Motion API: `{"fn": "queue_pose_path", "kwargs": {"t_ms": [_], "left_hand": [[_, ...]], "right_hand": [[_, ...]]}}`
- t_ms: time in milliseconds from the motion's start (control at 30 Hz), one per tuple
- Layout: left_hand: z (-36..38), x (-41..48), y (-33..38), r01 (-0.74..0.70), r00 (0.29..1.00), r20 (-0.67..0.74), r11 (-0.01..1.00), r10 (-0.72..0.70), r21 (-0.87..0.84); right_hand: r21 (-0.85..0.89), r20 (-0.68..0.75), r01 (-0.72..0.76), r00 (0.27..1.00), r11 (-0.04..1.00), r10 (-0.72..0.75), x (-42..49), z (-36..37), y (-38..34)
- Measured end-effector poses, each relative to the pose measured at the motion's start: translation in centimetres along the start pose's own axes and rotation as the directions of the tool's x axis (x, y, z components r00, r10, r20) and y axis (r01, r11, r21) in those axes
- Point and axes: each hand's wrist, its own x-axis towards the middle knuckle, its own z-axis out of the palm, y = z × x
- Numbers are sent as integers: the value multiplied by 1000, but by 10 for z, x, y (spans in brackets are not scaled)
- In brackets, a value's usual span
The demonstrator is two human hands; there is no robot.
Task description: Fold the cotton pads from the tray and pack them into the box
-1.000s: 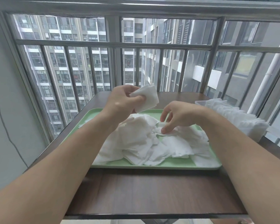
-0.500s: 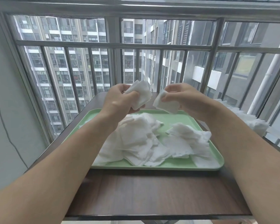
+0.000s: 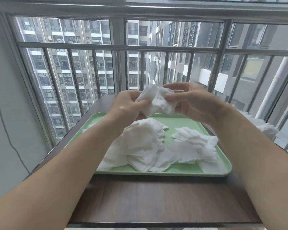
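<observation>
Up above the tray, the left hand [image 3: 128,105] pinches white cotton pads [image 3: 156,102] with curled fingers; the right hand [image 3: 194,103], just beside it, grips the same bunch from the other side. Below both hands, loose pads [image 3: 145,143] lie heaped on the green tray [image 3: 173,173], which sits on the brown surface [image 3: 156,201]. Beyond the right forearm stands a row of pads [image 3: 268,130], partly hidden.
</observation>
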Motion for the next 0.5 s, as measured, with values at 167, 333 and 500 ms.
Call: {"fn": "queue_pose_path", "kwargs": {"t_ms": [167, 333, 500], "left_hand": [[3, -3, 3, -22, 998, 56, 1000, 22, 0], [5, -6, 5, -29, 994, 106, 999, 33, -38], [5, -3, 2, -7, 992, 122, 998, 16, -70]], "right_hand": [[-107, -43, 11, 999, 994, -16, 3, 1, 3], [-164, -131, -14, 991, 986, -8, 6, 2, 6], [-99, -182, -63, 982, 993, 45, 6, 10, 8]]}}
